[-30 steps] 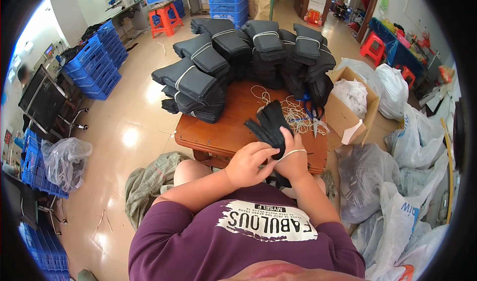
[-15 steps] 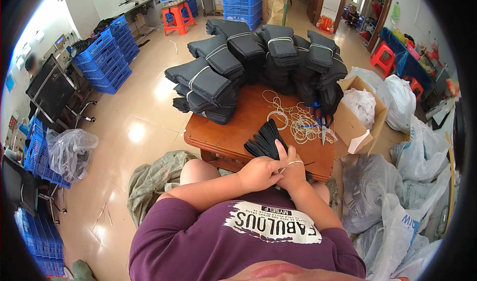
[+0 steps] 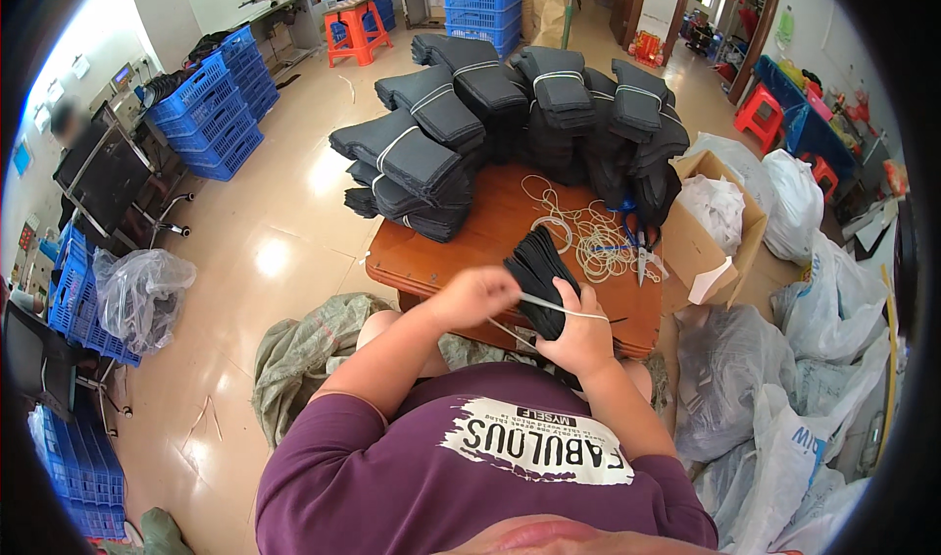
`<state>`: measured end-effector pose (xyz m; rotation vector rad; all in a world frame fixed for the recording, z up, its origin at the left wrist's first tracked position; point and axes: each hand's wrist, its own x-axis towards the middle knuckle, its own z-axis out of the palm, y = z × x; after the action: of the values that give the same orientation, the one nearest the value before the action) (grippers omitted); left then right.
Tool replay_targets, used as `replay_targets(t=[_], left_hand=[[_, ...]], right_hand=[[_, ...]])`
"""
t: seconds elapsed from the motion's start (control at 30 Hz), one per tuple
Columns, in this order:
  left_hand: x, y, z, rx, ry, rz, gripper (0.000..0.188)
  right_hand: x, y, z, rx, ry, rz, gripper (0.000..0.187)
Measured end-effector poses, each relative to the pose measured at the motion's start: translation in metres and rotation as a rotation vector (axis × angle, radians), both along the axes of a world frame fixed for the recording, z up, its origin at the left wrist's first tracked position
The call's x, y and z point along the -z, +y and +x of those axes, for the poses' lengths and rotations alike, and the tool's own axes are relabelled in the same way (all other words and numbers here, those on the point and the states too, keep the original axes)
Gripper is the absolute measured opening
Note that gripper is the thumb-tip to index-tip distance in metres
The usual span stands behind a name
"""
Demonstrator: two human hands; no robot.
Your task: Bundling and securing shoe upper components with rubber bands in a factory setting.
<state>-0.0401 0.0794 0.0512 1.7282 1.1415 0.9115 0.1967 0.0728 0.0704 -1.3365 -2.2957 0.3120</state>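
Observation:
My right hand [image 3: 580, 339] grips a bundle of black fabric pieces [image 3: 537, 264], its layers fanned at the far end, over the table's near edge. A pale rubber band [image 3: 545, 305] loops across the back of that hand and stretches over the bundle to the left. My left hand [image 3: 477, 296] is closed on the band's other end and pulls it away from the bundle. Its fingers are slightly blurred. On the brown wooden table [image 3: 431, 266] lie a tangle of loose rubber bands [image 3: 600, 251] and scissors [image 3: 642, 254] with blue handles.
Banded stacks of black fabric [image 3: 417, 153] ring the table's far side. An open cardboard box [image 3: 742, 236] with white stuff in it stands at the right, beside full plastic bags [image 3: 730, 378]. Blue crates [image 3: 206, 119] and an office chair [image 3: 108, 177] are at the left.
My left hand has moved left and away from my right hand, stretching the rubber band out. The bundle has shifted slightly right and more of it shows.

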Motion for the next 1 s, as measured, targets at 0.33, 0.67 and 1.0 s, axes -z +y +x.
replay_targets(t=[0.33, 0.67, 1.0], left_hand=[[0.008, 0.051, -0.029, -0.48, -0.508, -0.546, 0.012], [0.064, 0.014, -0.03, 0.192, -0.968, -0.996, 0.015], [-0.005, -0.021, 0.017, 0.215, -0.732, -0.251, 0.064]], right_hand=[[-0.001, -0.019, -0.011, -0.462, 0.007, 0.194, 0.08], [-0.016, -0.005, 0.017, -0.1, 0.487, 0.24, 0.084], [0.012, 0.001, 0.01, -0.376, 1.018, -0.037, 0.092]])
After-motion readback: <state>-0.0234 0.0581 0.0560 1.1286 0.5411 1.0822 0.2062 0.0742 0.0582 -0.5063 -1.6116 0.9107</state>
